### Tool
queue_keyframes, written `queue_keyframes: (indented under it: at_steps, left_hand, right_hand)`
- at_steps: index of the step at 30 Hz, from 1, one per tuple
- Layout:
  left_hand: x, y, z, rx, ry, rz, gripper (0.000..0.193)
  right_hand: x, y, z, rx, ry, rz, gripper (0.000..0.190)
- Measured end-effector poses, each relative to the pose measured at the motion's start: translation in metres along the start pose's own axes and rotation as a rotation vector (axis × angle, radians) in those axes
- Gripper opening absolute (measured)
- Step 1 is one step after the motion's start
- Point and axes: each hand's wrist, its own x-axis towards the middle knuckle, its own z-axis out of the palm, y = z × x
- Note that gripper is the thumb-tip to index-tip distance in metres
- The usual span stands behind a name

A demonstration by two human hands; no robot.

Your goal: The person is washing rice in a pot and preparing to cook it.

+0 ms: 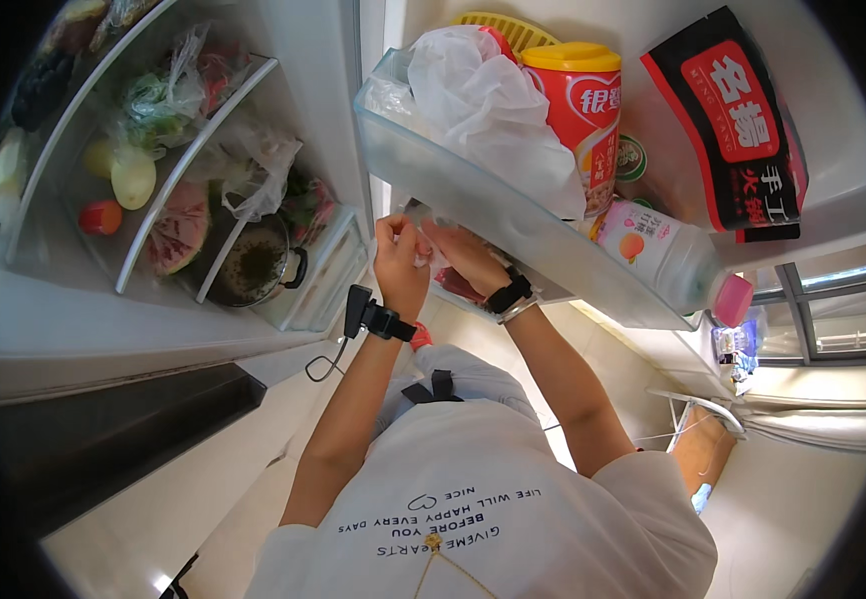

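Note:
My left hand point(400, 254) is curled beside the fridge door, its fingers pinched on a whitish clear plastic bag point(440, 258). My right hand point(470, 258) reaches in from the right with fingers stretched along that bag; its fingertips are partly covered, so its grip is unclear. Under my right hand, a dark red packaged item point(457, 286) shows in a lower part of the door. Just above both hands runs the clear door shelf point(478, 191), which holds a white plastic bag point(478, 112), a red can with a yellow lid point(579, 97) and a pink-capped bottle point(657, 247).
On the left, the fridge shelves hold a pot point(253, 262) of dark-flecked liquid, a wrapped watermelon piece point(178, 228), bagged greens point(156, 105) and a red-lidded jar point(100, 217). A black and red pouch point(740, 127) stands at the upper right. A dark drawer edge point(126, 419) lies lower left.

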Motion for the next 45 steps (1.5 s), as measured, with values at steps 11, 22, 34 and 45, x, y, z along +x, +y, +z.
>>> queue_keyframes:
  at_steps: [11, 22, 34, 45]
  left_hand:
    - [0.010, -0.004, -0.008, 0.094, -0.001, 0.174, 0.015]
    - [0.008, -0.015, -0.020, 0.160, 0.079, 0.065, 0.015]
    - [0.002, -0.076, -0.067, 0.292, 0.060, -0.177, 0.016]
    - [-0.007, -0.077, -0.001, -0.495, -0.320, -0.504, 0.023]
  right_hand:
    - [0.001, 0.051, -0.010, 0.504, 0.079, 0.264, 0.022]
    - [0.007, 0.030, -0.009, 0.853, -0.117, 0.316, 0.013]
    - [-0.026, 0.084, -0.016, -0.214, 0.644, 0.056, 0.019]
    - [-0.014, 0.030, 0.029, -0.661, 0.465, -0.240, 0.025]
